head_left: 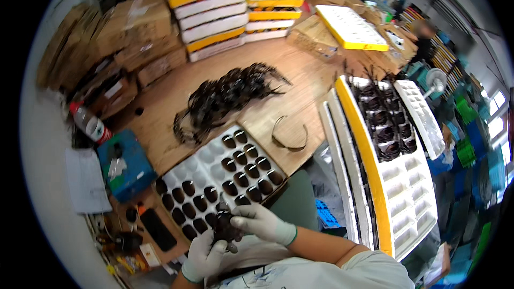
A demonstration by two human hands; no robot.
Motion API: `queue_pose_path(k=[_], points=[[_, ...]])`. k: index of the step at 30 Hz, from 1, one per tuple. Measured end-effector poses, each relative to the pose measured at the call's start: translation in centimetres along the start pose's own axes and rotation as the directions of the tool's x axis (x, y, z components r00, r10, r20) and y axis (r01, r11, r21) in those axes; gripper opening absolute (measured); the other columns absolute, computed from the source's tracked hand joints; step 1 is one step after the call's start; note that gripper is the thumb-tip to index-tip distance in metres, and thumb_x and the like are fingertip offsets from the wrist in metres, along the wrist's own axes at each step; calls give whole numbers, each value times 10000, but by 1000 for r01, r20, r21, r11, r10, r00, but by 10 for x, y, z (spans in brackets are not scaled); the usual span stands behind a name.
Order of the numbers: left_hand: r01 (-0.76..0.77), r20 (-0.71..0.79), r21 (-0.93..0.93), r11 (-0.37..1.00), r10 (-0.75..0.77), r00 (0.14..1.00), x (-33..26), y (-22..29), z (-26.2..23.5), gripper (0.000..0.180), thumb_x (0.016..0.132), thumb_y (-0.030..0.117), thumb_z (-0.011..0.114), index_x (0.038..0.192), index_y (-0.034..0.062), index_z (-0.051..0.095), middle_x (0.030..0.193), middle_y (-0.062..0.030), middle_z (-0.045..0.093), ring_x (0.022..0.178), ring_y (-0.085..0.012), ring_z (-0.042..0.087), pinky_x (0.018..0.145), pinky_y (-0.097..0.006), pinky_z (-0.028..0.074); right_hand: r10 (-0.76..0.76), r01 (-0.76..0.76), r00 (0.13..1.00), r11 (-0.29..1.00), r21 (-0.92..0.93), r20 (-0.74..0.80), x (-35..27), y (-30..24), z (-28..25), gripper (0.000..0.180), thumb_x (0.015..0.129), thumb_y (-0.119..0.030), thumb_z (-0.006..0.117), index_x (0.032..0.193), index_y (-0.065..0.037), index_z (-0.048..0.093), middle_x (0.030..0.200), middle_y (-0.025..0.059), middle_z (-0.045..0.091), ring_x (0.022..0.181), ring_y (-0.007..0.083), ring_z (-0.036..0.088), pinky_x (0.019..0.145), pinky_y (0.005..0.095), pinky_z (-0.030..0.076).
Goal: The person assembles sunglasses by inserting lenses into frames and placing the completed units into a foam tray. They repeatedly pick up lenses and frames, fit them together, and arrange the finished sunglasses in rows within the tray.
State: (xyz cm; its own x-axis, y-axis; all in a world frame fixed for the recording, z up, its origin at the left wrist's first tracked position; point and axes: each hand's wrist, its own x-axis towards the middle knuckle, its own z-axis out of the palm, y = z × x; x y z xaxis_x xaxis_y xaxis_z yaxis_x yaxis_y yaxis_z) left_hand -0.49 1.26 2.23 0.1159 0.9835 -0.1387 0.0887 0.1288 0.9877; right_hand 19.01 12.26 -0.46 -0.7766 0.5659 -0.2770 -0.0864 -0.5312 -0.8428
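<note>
Both my hands wear white gloves and are close together in front of my body. Between them is a dark pair of glasses, partly hidden by the fingers. My left hand is closed on its lower left part, and my right hand pinches it from the right. Just beyond the hands lies a white tray with rows of dark brown lenses; several of its hollows hold no lens. Behind the tray is a heap of dark glasses frames. A single thin frame lies apart, right of the tray.
White foam trays with yellow tape stand at the right, dark frames in the upper one. Stacked trays and cardboard boxes line the back. At left are a bottle, a blue box and a phone.
</note>
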Motion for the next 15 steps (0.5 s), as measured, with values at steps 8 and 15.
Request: queue_pose_path(k=[8, 15], points=[[8, -102, 146, 989, 7, 995, -17, 14, -16, 322, 1001, 227, 517, 1047, -70, 634, 763, -101, 713, 693, -132, 674, 654, -289, 549, 82, -86, 993, 995, 44, 88, 11, 0, 14, 360, 1047, -299, 573, 937, 32, 663, 771, 59, 643, 706, 135, 623, 669, 284, 493], [86, -78, 107, 991, -77, 994, -10, 15, -20, 263, 980, 167, 508, 1023, -56, 642, 744, -89, 703, 673, -120, 658, 642, -285, 538, -11, 13, 1000, 990, -143, 16, 3, -15, 21, 361, 1048, -289, 573, 871, 17, 646, 723, 31, 630, 651, 102, 578, 609, 274, 459]])
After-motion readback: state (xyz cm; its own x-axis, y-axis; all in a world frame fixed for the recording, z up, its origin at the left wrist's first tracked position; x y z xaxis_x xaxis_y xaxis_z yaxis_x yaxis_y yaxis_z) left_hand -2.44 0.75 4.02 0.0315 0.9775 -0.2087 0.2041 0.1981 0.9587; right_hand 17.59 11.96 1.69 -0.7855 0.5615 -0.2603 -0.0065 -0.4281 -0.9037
